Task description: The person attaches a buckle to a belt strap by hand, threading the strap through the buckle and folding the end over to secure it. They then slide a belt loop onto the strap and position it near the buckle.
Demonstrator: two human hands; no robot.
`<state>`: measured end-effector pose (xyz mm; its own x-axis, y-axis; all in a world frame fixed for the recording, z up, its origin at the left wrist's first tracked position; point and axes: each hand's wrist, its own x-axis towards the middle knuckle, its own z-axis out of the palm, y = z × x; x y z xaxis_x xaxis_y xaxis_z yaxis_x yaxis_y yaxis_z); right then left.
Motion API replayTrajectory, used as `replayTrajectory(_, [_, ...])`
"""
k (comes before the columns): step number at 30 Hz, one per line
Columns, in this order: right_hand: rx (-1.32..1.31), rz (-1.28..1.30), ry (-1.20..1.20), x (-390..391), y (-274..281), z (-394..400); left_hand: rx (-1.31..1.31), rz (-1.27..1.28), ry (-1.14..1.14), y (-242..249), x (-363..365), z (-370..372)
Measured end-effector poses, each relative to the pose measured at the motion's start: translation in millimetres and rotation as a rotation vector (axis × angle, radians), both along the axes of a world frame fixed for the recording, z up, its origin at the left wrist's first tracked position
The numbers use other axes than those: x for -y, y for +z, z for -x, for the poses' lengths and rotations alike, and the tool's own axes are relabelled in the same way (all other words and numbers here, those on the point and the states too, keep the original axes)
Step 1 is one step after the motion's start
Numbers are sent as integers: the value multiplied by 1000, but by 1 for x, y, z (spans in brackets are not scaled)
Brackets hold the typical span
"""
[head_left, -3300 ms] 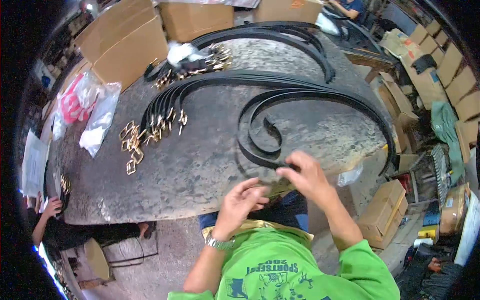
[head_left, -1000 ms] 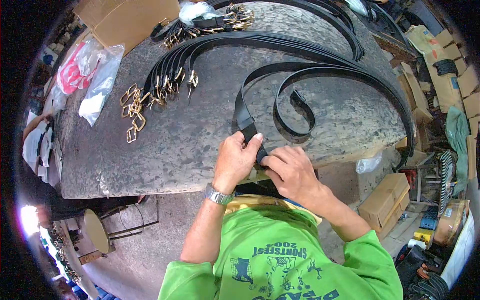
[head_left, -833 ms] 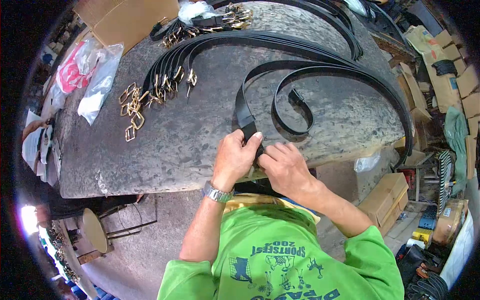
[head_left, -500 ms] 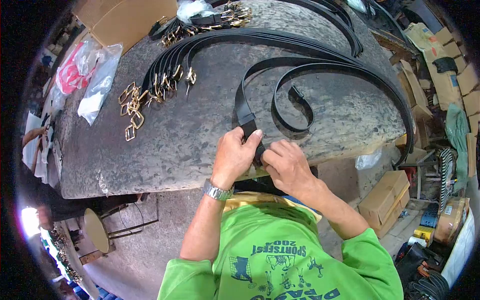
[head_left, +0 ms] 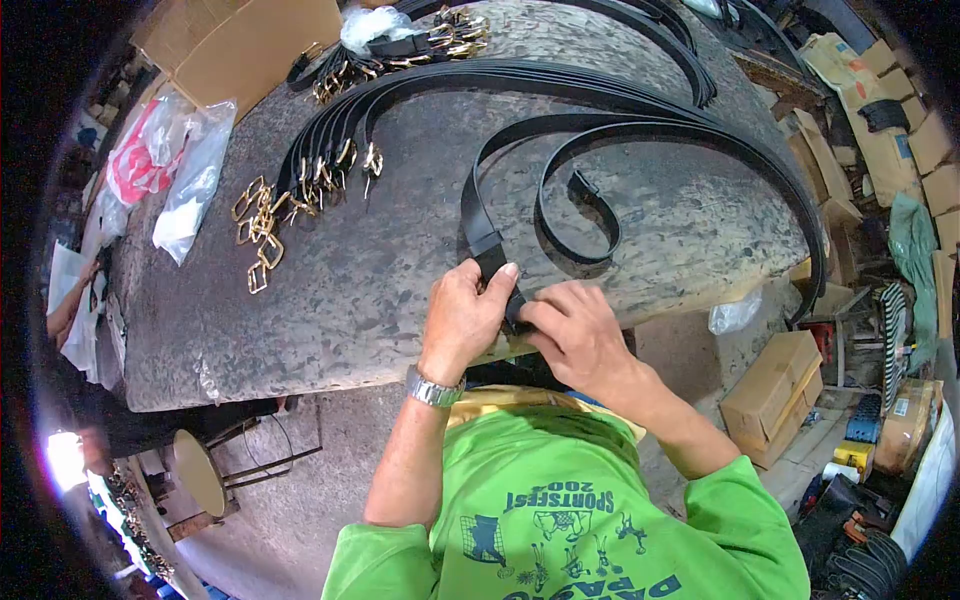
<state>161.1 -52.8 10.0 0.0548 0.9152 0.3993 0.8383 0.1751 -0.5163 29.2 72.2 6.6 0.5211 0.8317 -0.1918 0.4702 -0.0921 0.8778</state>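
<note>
Left hand (head_left: 463,310) and right hand (head_left: 578,330) have come together since the earlier view, the left clamped on the black strap (head_left: 475,208) by the near edge of the table (head_left: 330,320), the right pinching it just beside, so from here I'd keep it flat, thumb firm.

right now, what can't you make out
All head view:
Whatever lies inside the right hand: covered by its fingers.
Black strap under the left hand: covered by it.
Cardboard box: cut off by the top edge.
Other person's arm: partly lost in dark left rim.
</note>
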Motion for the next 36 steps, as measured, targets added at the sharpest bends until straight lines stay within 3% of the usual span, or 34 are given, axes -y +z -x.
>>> replayTrajectory(6, [66, 68, 40, 2, 2, -5, -51, -42, -4, 10, 2, 1])
replayTrajectory(9, [-29, 74, -50, 8, 5, -6, 17, -57, 3, 4, 3, 1])
replayTrajectory(15, [-11, -16, -54, 3, 5, -5, -21, -1, -8, 4, 0, 0])
replayTrajectory(26, [564, -23, 219, -20, 17, -8, -103, -86, -14, 9, -1, -6])
replayTrajectory(30, [534, -25, 191, -24, 5, -12, -144, -106, -24, 3, -4, -7])
replayTrajectory(33, [439, -113, 23, -30, -7, -17, -111, -79, -56, 11, -1, -6])
replayTrajectory(36, [158, -98, -71, -26, -5, -19, -142, -102, -48, 8, -1, -3])
